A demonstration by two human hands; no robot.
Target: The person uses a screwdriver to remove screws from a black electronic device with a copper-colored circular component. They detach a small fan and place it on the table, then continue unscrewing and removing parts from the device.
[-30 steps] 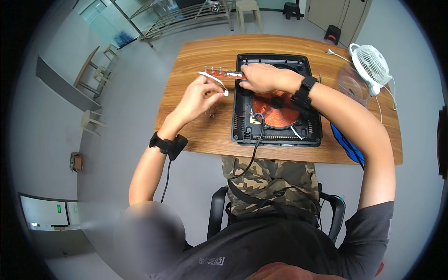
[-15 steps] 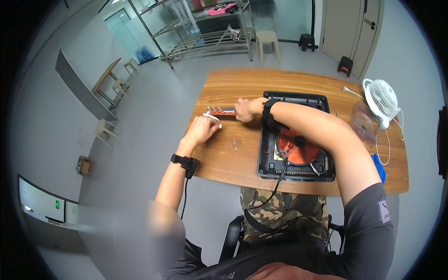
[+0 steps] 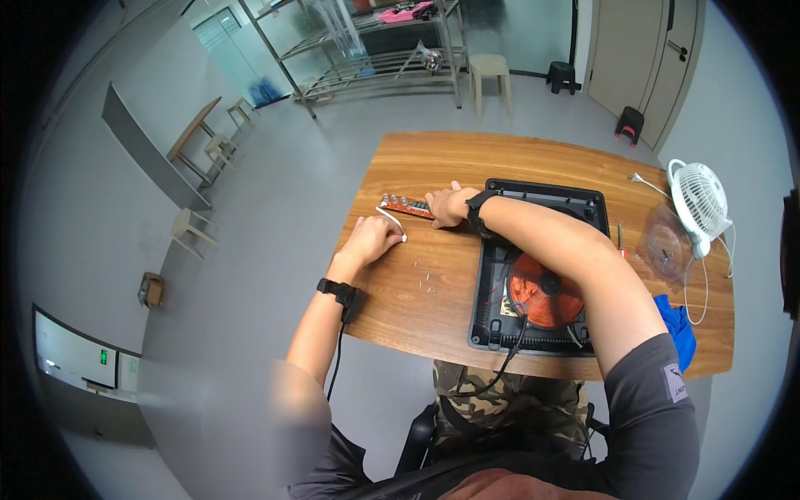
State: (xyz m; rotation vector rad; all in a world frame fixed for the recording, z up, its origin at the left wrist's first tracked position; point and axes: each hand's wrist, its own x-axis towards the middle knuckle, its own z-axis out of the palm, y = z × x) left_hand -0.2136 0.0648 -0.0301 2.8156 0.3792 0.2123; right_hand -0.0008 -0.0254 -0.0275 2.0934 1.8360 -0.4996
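Red circuit board [image 3: 407, 205] is lying near the table's [image 3: 387, 304] left edge; right hand [image 3: 448, 206] is gripping its right end, fingers apparently clamped, partly hidden. Left hand [image 3: 372, 239] is pinching white cable [image 3: 389, 215], fingertips together. Black housing [image 3: 542, 337] is sitting by the near edge, white fan [image 3: 700, 198] near the far right corner.

Pretty plain room tbh: smooth grey floor [image 3: 258, 217], pale wall [image 3: 746, 125] on the right and a beige door [image 3: 637, 62] with a dark handle. Up front there's a metal rack [image 3: 367, 79] with a cream stool [image 3: 490, 63] beside it, plus two low black stools near the door. Wood-grain table [image 3: 467, 154] in the middle, a smaller wooden desk [image 3: 193, 129] off left, and a glowing green sign [image 3: 103, 357] lower left.
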